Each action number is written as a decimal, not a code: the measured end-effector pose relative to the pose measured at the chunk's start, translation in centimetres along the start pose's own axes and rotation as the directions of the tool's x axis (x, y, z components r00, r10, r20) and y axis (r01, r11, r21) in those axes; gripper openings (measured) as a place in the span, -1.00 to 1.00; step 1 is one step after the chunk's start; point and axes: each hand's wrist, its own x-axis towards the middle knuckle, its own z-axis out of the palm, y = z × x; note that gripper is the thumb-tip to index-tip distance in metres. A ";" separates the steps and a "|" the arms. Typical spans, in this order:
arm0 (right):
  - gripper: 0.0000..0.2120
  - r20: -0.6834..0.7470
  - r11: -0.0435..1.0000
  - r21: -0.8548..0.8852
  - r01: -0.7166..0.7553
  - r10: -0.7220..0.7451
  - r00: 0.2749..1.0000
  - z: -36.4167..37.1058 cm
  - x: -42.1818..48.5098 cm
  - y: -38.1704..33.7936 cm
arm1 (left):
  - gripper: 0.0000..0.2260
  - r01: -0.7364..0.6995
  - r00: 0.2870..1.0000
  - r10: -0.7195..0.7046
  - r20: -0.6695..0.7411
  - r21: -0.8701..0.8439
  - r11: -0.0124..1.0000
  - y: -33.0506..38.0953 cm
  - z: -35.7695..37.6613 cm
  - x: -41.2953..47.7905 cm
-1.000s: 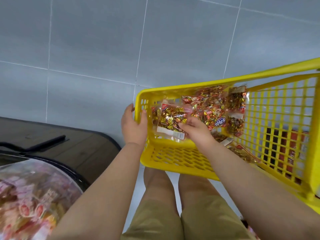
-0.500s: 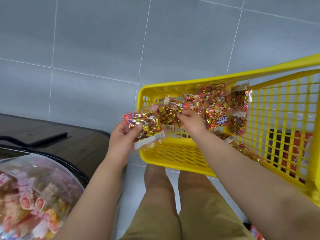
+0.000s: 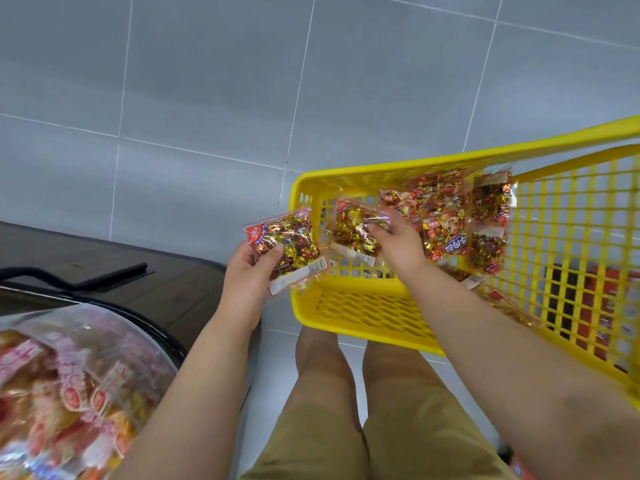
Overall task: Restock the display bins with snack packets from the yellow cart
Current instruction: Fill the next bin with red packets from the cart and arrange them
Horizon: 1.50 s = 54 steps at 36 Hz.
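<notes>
The yellow cart (image 3: pixel 360 311) stands at right, its basket holding several clear snack packets of gold and red wrapped candy (image 3: pixel 446 216). My left hand (image 3: pixel 247 275) grips one such packet (image 3: pixel 289 249) just outside the cart's left rim, thumb across its front. Inside the basket, my right hand (image 3: pixel 398 242) pinches a second packet (image 3: pixel 355 232) at its top edge. A display bin (image 3: pixel 69 386) filled with pink and orange snack packets sits at the lower left under a curved clear cover.
A dark wood-look counter top (image 3: pixel 166 289) with a black handle (image 3: pixel 79 275) surrounds the bin. Grey floor tiles lie beyond. My legs in tan shorts (image 3: pixel 346 427) stand between bin and cart. Red items show through the cart's lower mesh at right.
My left hand left the cart rim, took a packet and drew it left, clear of the basket. My right hand shifted to a second packet inside the cart.
</notes>
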 end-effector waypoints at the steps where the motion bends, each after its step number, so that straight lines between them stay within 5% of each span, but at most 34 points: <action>1: -0.67 -0.002 0.996 0.085 -0.004 0.004 1.000 -1.2 -1.0 -0.2 | -0.86 -0.011 1.000 0.011 0.008 0.011 1.000 0.1 0.1 0.1; 4: -0.97 0.011 0.935 0.353 -0.037 0.035 0.999 -4.5 -3.7 -0.7 | -0.85 -0.037 0.999 0.035 0.036 0.052 0.998 0.6 0.6 0.4; 8: -0.81 0.109 0.848 0.526 -0.064 0.007 0.994 -6.2 -6.1 -2.7 | -0.83 -0.019 0.995 0.014 0.100 0.041 0.999 1.4 1.5 0.7; 11: -0.87 0.098 0.882 0.470 -0.022 -0.028 0.995 -6.9 -6.4 -4.1 | -0.81 -0.031 0.988 0.020 0.152 0.070 0.997 1.6 1.9 0.9; 16: -0.85 -0.124 0.925 0.346 0.159 -0.123 0.985 -7.8 -6.0 -5.6 | -0.79 -0.115 0.987 0.099 0.125 0.133 0.984 1.9 1.8 1.3; 22: -0.76 0.043 0.929 0.342 0.140 -0.164 0.985 -3.9 -4.9 -5.8 | -0.91 -0.048 0.988 0.047 0.145 0.004 0.999 2.2 2.9 0.9; 28: -0.70 0.184 0.941 0.334 0.061 -0.128 0.975 1.7 -4.5 -4.5 | -0.59 -0.085 0.982 0.074 0.174 0.058 0.995 1.8 2.8 0.9; 30: -0.82 0.175 0.914 0.406 0.006 -0.084 0.981 2.0 -3.8 -4.0 | -0.60 -0.073 0.990 0.065 0.128 0.063 0.995 1.6 2.2 1.0; 32: -0.94 0.015 0.874 0.480 -0.070 0.072 0.997 1.7 -2.1 -3.1 | -0.63 -0.059 0.995 0.053 0.090 0.063 0.996 1.6 1.6 1.2; 34: -0.85 -0.161 0.869 0.470 -0.154 0.256 0.953 1.2 -0.1 -1.6 | -0.62 -0.033 0.997 0.030 0.076 0.028 0.999 1.7 1.0 1.3; 37: -0.86 -0.145 0.870 0.388 -0.303 0.383 0.912 1.7 2.3 0.7 | -0.62 0.006 0.999 -0.006 0.054 -0.007 1.000 1.6 0.4 1.5; 40: -0.81 -0.115 0.926 0.194 -0.325 0.350 0.930 2.9 3.6 2.0 | -0.69 0.011 1.000 -0.010 0.020 -0.035 0.999 1.6 -0.1 1.8; 44: -0.62 -0.160 0.937 0.142 -0.318 0.339 0.927 4.1 4.5 2.6 | -0.63 0.013 1.000 -0.012 0.023 -0.035 0.999 1.8 -0.4 1.8; 47: -0.76 -0.109 0.955 0.090 -0.282 0.291 0.951 4.0 4.1 2.3 | -0.61 0.011 1.000 -0.010 0.026 -0.019 1.000 1.8 -0.4 1.6; 54: -0.70 -0.043 0.964 0.214 -0.158 0.171 0.984 -0.3 -1.5 0.3 | -0.62 0.019 1.000 -0.018 0.011 -0.044 0.999 2.0 -0.8 0.3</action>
